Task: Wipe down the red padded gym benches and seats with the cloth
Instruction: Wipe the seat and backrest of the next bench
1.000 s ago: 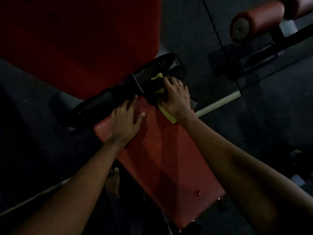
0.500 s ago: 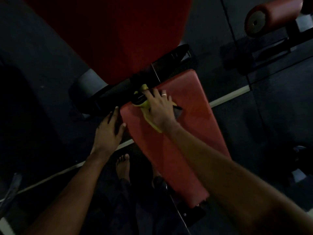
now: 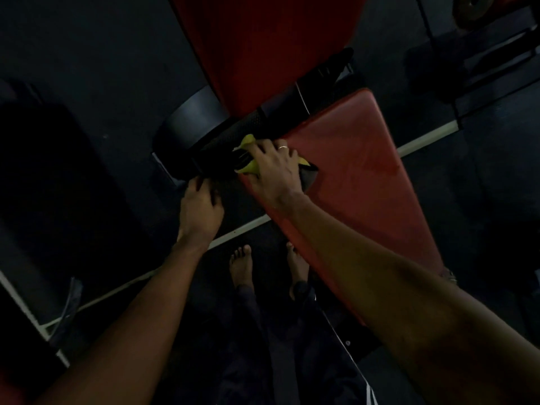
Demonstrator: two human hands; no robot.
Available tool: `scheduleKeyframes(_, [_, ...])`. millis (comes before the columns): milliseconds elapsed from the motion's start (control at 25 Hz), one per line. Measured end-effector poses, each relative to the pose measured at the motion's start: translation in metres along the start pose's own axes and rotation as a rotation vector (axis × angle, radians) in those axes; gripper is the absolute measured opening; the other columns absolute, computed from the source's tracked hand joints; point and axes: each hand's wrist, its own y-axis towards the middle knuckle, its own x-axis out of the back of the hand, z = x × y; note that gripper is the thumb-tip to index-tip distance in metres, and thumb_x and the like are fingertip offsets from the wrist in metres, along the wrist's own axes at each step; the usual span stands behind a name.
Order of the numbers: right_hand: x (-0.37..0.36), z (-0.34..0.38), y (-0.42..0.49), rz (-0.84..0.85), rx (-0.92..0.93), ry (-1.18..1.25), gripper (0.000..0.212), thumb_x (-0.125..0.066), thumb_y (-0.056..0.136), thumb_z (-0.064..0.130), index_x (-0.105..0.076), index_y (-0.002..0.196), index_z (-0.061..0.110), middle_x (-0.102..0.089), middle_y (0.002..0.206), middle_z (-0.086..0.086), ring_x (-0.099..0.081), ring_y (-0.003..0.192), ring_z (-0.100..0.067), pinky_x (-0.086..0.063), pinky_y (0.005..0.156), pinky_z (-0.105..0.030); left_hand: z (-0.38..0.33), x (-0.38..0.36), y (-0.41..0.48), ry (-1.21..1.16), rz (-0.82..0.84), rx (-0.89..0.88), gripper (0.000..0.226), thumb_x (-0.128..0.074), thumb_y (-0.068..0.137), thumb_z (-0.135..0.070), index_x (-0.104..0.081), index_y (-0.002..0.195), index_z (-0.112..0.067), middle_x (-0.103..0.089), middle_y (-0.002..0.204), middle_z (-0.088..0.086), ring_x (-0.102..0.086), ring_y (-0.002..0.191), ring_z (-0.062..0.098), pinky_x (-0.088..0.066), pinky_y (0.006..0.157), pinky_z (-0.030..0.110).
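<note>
The right hand (image 3: 276, 168) presses a yellow folded wiping cloth (image 3: 248, 168) flat, fingers spread and nearly straight, onto the top corner of the red padded vinyl seat (image 3: 356, 182), probably to clean along the seam where it meets the black perforated frame cover (image 3: 233, 135). The left hand (image 3: 200, 209) rests on the dark frame beside the seat, apparently bracing; its fingertips are in shadow, so its grip cannot be determined.

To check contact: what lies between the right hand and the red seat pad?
In the head view, the yellow cloth lies under the right hand, on the red seat pad.
</note>
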Motion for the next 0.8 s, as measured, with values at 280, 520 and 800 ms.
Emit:
scheduleKeyframes(280, [-0.004, -0.030, -0.062, 0.116, 0.424, -0.282, 0.070, -0.074, 0.073, 0.024, -0.053, 0.139, 0.033, -0.052, 0.139, -0.006, -0.045, 0.117, -0.035, -0.046, 0.086, -0.049, -0.028, 0.031, 0.013, -0.105, 0.013, -0.180, 0.036, -0.041, 0.106, -0.018, -0.053, 0.137, -0.004, -0.044, 0.144, 0.017, -0.047, 0.130, 0.029, -0.037, 0.100, 0.027])
scheduleKeyframes(520, [-0.002, -0.109, -0.118, 0.127, 0.383, -0.202, 0.065, -0.068, 0.074, 0.029, -0.052, 0.138, 0.029, -0.054, 0.139, -0.009, -0.053, 0.117, -0.040, -0.051, 0.082, -0.054, -0.063, 0.004, 0.059, 0.150, 0.485, -0.210, 0.068, -0.035, 0.107, -0.042, 0.000, 0.160, -0.017, -0.011, 0.165, 0.020, -0.027, 0.145, 0.043, -0.028, 0.115, 0.052])
scheduleKeyframes(800, [0.006, -0.103, -0.084, -0.225, -0.619, 0.214, 0.063, -0.064, 0.080, 0.036, -0.047, 0.140, 0.031, -0.047, 0.142, -0.001, -0.044, 0.124, -0.031, -0.039, 0.098, -0.050, -0.084, -0.018, 0.058, 0.234, 0.395, -0.268, 0.089, -0.059, 0.094, -0.028, -0.002, 0.159, -0.009, -0.008, 0.164, 0.021, -0.022, 0.146, 0.042, -0.022, 0.117, 0.053])
